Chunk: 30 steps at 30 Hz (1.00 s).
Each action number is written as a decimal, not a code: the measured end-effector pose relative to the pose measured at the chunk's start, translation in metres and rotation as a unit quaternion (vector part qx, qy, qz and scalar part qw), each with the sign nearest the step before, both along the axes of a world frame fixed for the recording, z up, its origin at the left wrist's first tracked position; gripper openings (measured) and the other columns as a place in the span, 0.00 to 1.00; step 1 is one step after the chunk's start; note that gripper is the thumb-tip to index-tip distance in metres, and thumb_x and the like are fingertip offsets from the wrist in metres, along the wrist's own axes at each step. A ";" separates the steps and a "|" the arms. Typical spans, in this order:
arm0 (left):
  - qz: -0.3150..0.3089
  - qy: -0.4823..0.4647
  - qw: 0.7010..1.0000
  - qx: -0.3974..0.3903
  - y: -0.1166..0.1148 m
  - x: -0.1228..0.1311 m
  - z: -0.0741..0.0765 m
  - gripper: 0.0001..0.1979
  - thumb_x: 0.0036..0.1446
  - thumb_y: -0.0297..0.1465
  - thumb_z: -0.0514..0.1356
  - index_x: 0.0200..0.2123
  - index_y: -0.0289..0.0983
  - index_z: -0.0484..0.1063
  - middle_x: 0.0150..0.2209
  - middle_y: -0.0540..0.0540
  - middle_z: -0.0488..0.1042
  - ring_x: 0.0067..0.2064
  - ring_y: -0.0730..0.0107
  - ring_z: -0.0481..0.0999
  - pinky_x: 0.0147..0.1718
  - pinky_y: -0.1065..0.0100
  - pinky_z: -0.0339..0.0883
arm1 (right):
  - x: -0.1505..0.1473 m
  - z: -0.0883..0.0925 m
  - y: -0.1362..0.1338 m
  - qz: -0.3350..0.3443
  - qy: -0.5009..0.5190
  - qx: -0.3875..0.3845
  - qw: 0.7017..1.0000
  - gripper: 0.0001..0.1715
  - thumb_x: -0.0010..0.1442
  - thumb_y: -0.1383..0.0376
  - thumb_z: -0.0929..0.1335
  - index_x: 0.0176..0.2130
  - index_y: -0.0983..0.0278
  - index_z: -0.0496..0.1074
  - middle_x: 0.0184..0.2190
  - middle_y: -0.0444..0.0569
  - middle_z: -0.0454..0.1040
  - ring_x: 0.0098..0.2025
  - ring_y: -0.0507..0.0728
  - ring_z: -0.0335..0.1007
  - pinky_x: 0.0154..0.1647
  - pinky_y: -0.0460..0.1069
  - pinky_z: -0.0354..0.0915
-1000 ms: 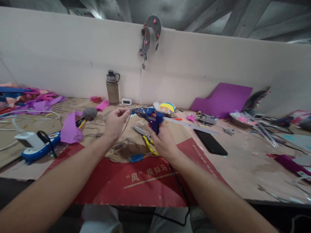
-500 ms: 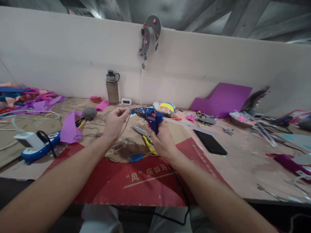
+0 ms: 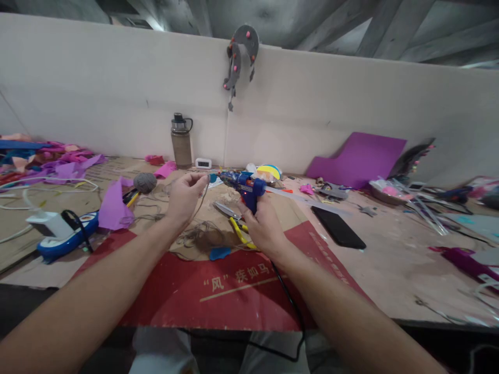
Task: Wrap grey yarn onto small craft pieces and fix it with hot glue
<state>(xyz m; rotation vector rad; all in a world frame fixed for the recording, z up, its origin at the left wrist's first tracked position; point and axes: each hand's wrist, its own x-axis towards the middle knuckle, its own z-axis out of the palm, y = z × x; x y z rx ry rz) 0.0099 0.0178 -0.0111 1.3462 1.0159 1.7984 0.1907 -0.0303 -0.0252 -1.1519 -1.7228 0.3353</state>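
My right hand [image 3: 263, 221] is wrapped round the handle of a blue hot glue gun [image 3: 249, 189], whose nozzle points left. A clear glue stick [image 3: 288, 195] sticks out of its back end. Opposite the nozzle, my left hand [image 3: 186, 197] pinches a small blue piece [image 3: 212, 177] at its fingertips. Grey yarn [image 3: 202, 200] hangs down from that pinch. A narrow gap shows between nozzle and blue piece. Below the hands lie yellow-handled scissors [image 3: 238, 231], a loose tangle of yarn [image 3: 200, 232] and another blue scrap [image 3: 220, 253].
Red-and-brown cardboard [image 3: 163, 296] covers the table's front. To the left are a power strip [image 3: 68, 239], purple felt [image 3: 116, 205] and a yarn ball [image 3: 145, 182]. A bottle [image 3: 181, 143] stands at the back wall. On the right lies a black phone [image 3: 338, 227]. The gun's black cord [image 3: 290, 296] hangs over the edge.
The glue gun has shifted slightly right, away from my left fingertips, so more of the blue piece shows. My left hand has stayed nearly in place.
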 end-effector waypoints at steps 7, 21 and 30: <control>-0.004 -0.022 1.000 0.000 -0.001 0.001 0.001 0.09 0.45 0.34 0.67 0.27 0.34 0.74 0.21 0.53 0.66 0.22 0.78 0.58 0.23 0.72 0.50 | 0.000 0.000 0.000 -0.006 0.004 -0.005 1.000 0.16 0.60 0.58 0.63 0.45 0.64 0.66 0.40 0.57 0.75 0.41 0.64 0.71 0.42 0.58 0.67; -0.023 -0.044 0.999 -0.005 0.000 0.001 0.002 0.09 0.44 0.33 0.66 0.27 0.34 0.73 0.20 0.53 0.64 0.22 0.79 0.57 0.21 0.72 0.48 | 0.000 0.001 0.001 0.004 0.018 0.011 1.000 0.18 0.61 0.59 0.63 0.48 0.65 0.66 0.41 0.57 0.75 0.40 0.62 0.71 0.45 0.57 0.67; -0.038 -0.069 0.997 -0.023 0.003 -0.002 -0.001 0.09 0.43 0.33 0.67 0.28 0.34 0.74 0.20 0.53 0.64 0.21 0.80 0.56 0.20 0.72 0.47 | 0.002 -0.001 0.001 -0.006 0.020 0.023 1.000 0.20 0.63 0.57 0.62 0.51 0.65 0.65 0.37 0.54 0.75 0.36 0.61 0.70 0.40 0.56 0.67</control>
